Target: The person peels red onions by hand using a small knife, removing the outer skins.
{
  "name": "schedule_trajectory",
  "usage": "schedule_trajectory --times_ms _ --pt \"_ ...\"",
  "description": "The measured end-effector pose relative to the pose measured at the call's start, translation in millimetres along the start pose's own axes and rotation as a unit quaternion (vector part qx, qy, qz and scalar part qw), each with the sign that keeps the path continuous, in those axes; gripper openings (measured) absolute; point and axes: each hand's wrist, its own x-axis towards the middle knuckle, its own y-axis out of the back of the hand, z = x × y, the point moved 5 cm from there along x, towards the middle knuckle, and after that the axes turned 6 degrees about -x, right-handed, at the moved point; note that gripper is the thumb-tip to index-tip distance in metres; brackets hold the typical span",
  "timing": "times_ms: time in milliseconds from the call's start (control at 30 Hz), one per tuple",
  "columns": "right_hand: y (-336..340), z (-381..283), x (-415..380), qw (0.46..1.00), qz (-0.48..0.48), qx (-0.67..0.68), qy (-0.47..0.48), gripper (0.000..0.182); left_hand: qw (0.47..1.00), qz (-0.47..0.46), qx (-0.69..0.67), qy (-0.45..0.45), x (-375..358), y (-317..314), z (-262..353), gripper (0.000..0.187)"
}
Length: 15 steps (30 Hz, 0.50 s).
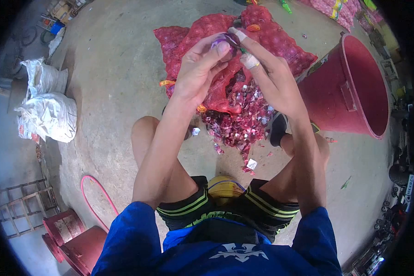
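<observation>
My left hand [200,69] is closed around a purple-red onion [228,42], its thumb lying across the front. My right hand [271,76] grips the onion's right side; white wrapping covers its thumb and forefinger tips. A small bit of green shows between the right fingers, too small to name. Beneath both hands, red mesh sacks [211,27] full of onions lie on the floor. A heap of dry onion skins [239,122] spreads in front of the sacks, between my feet.
A large red plastic bin [319,99] lies tilted at the right. White sacks [55,115] stand at the left. A pink hose [96,181] curves over the floor towards red containers [85,248] at lower left. Another mesh sack [338,11] sits at the far right.
</observation>
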Motion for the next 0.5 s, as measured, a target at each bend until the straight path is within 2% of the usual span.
schedule_trajectory --times_ms 33,100,133,200,267,300,367,433,467,500 --pt "2 -4 0 1.000 0.000 0.000 -0.001 0.048 1.000 -0.009 0.007 0.001 1 3 1 0.040" --pt "3 -5 0 0.993 -0.038 -0.036 -0.109 0.043 1.000 -0.017 0.015 0.002 3 7 3 0.042" --pt "1 1 0 0.993 -0.039 -0.036 -0.109 0.043 0.999 -0.034 -0.009 0.008 4 6 4 0.044" --pt "3 20 4 0.993 0.082 0.044 -0.078 0.042 0.998 -0.051 -0.033 0.015 0 4 8 0.045" --pt "10 38 5 0.989 0.079 0.051 -0.115 0.043 0.993 -0.097 -0.054 0.026 -4 -7 12 0.044" --pt "13 44 5 0.984 0.073 0.061 -0.151 0.044 0.993 -0.099 -0.055 0.026 -3 -7 11 0.044" --pt "14 43 4 0.987 0.043 0.077 -0.132 0.050 0.994 -0.099 -0.051 0.008 -1 -1 11 0.041" --pt "16 25 -2 0.977 -0.047 0.039 -0.203 0.057 0.997 -0.075 -0.028 -0.005 1 4 10 0.041" --pt "18 21 -4 0.977 -0.048 0.039 -0.204 0.057 0.999 -0.052 -0.007 -0.015 2 7 10 0.040" --pt "16 13 -5 0.981 -0.086 0.059 -0.164 0.058 0.999 -0.051 -0.007 -0.015 3 8 10 0.040"
